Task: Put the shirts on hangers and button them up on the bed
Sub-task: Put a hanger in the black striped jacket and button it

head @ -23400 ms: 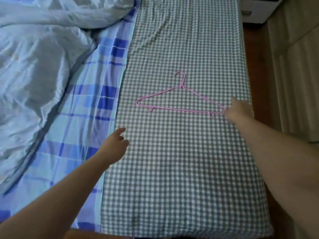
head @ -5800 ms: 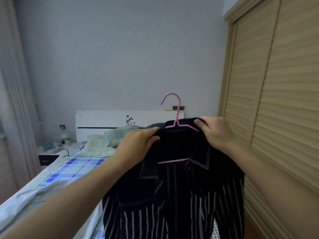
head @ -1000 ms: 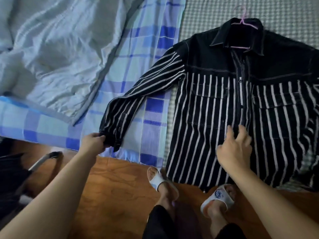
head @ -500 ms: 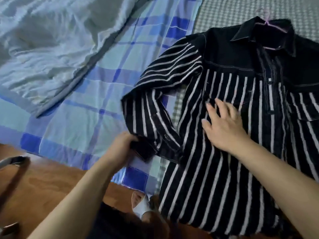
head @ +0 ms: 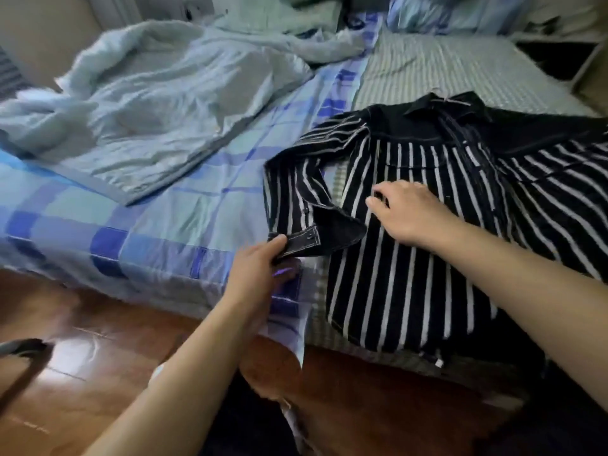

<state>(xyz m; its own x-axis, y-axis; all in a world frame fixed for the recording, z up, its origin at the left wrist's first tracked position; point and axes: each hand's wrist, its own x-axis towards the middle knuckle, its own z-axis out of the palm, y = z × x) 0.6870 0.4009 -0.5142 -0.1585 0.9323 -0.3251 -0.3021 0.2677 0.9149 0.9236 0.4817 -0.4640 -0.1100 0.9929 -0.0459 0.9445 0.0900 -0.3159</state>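
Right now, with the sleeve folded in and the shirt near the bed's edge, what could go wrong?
1. The left hand pinches only the cuff; pulling on that grip could drag the striped shirt askew.
2. The shirt's hem lies near the mattress edge, so a tug toward the floor might slide it off.
3. The hanger barely shows at the collar; shifting the shirt could dislodge it unseen.

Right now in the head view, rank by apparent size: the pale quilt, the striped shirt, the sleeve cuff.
1. Pale quilt
2. Striped shirt, nearly as large; nearer the camera, so unsure
3. Sleeve cuff, pinched by the left hand
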